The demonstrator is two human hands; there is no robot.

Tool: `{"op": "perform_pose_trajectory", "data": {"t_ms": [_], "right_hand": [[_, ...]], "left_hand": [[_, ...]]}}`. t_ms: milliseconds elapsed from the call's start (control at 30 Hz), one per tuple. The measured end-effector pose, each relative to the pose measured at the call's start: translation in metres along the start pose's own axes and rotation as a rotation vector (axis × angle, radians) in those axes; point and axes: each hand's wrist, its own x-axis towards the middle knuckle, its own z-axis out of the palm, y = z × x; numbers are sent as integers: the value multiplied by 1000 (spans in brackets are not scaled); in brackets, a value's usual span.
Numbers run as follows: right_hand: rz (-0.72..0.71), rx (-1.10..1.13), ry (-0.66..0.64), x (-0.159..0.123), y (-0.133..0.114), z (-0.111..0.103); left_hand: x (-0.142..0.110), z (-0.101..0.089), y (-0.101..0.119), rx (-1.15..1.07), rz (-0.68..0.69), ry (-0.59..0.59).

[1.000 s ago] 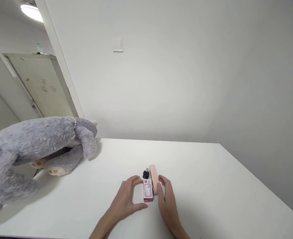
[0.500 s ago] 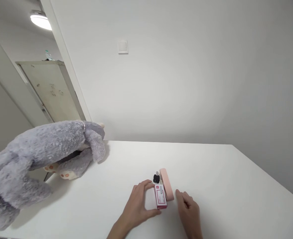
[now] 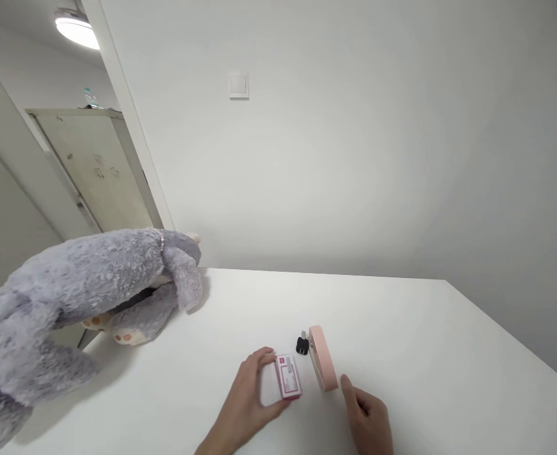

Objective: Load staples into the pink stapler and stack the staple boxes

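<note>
Box (image 3: 288,376), white with red trim, lies within the grip of the left hand (image 3: 247,401), its fingers at the far left corner and its thumb at the near end; whether its underside meets the table cannot be told. The right hand (image 3: 371,417) is loosely curled, just beside the near end of a pink stapler (image 3: 323,359). A small black object (image 3: 302,346) with a silvery tip sits by the stapler's far end. The white table (image 3: 425,354) meets a pale wall (image 3: 335,158) bearing a light switch (image 3: 238,85). A grey plush toy (image 3: 93,272) occupies the left side; a cabinet (image 3: 93,164) stands beyond. A narrow strip of tabletop separates box and stapler; broader stretches reach the far edge and the slanting right edge.
</note>
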Motion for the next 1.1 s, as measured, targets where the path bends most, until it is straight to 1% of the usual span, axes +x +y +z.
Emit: {"op": "perform_pose_trajectory", "data": {"t_ms": [100, 233, 333, 433, 600, 667, 867, 1000, 1033, 1100], "right_hand": [[-23, 9, 18, -2, 5, 1], [-50, -19, 18, -3, 10, 3], [-61, -50, 59, -3, 13, 6], [-78, -55, 80, -3, 14, 7], [-111, -96, 80, -2, 16, 7], [-119, -98, 84, -2, 16, 7], [-96, -117, 71, -1, 19, 8], [-93, -104, 71, 0, 19, 10], [-99, -103, 75, 0, 20, 10], [-114, -106, 76, 0, 20, 11]], "left_hand": [[-4, -27, -20, -2, -79, 96], [-9, -64, -46, -3, -172, 304], [-14, -79, -59, 67, -242, 435], [-16, -81, -63, 145, -292, 493], [-17, -77, -61, 221, -220, 493], [-19, -76, -59, 232, -220, 488], [-26, -79, -52, 211, -306, 472], [-35, -79, -56, 259, -363, 499], [-37, -78, -58, 288, -352, 503], [-39, -75, -63, 371, -270, 503]]}}
